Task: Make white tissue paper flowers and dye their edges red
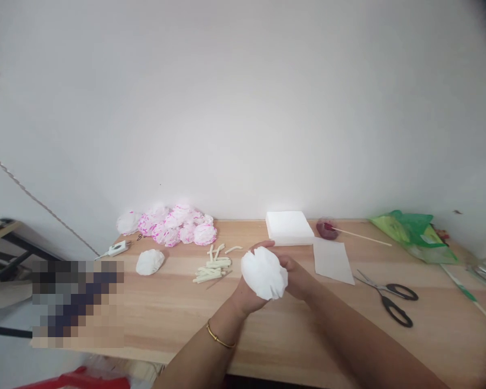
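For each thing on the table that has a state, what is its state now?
White paper ball: bunched, held in both hands.
Left hand: closed under the ball.
Right hand: closed on the ball's side.
Scissors: open, flat on the table.
Stack of paper: neat, flat.
Single sheet: unfolded, flat.
Second white ball: bunched, lying alone.
Pink-edged flowers: piled by the wall.

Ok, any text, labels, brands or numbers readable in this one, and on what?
Nothing can be read for sure.
Table: dark marks by the pink-edged paper flowers, perhaps digits, too small and half hidden to read.
Green bag: printing, blurred.
White paper ball, held in both hands, napkin stack and scissors: no text seen.
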Demonstrator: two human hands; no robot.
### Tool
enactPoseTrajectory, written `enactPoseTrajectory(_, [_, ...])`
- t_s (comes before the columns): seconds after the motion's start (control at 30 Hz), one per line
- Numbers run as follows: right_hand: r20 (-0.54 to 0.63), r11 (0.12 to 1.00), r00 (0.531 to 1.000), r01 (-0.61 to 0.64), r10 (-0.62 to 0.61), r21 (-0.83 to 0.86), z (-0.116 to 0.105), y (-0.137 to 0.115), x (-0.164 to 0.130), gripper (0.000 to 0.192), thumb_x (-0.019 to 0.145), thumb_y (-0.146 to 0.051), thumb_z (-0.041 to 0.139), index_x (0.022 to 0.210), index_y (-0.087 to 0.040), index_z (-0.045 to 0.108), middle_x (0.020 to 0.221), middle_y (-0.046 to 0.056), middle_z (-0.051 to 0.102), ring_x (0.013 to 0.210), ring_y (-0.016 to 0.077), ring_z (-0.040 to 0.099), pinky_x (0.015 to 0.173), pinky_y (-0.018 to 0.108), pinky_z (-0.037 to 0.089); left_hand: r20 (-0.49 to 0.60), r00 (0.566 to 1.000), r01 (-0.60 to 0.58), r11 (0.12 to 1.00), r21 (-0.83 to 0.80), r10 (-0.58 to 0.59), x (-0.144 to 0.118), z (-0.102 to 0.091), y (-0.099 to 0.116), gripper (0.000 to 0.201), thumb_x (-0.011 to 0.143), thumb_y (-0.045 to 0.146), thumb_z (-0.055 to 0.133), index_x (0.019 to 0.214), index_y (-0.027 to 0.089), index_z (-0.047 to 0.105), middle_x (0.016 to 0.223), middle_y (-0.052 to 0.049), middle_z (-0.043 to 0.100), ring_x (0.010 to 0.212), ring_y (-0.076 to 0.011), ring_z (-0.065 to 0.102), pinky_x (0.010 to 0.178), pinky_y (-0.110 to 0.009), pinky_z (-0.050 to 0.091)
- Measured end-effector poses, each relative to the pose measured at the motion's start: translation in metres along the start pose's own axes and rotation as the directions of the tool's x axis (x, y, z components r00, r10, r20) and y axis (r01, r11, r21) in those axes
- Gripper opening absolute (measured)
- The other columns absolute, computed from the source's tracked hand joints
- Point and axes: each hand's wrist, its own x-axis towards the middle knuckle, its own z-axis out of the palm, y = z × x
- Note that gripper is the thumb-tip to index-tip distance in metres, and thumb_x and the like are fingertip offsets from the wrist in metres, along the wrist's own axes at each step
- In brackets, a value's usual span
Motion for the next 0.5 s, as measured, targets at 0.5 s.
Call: enactPoseTrajectory(0.5, [0.200, 0.982, 0.976, 0.055, -0.091, 0.178, 0.002, 0.006, -0.005, 0.053, 0.071, -0.069, 0.055, 0.075, -0.016, 0.060, 0.081, 0.004, 0.056, 0.077, 0.0170, 0.053, 0.071, 0.031, 0.046, -0.035, 0.990, -0.118, 0.929, 0.350, 0.139, -0.012, 0.024, 0.055, 0.014, 0.066, 0.021, 0.075, 0.070, 0.018, 0.062, 0.069, -0.001, 0.062, 0.061, -0.0138, 0.054, 0.079, -0.033, 0.046])
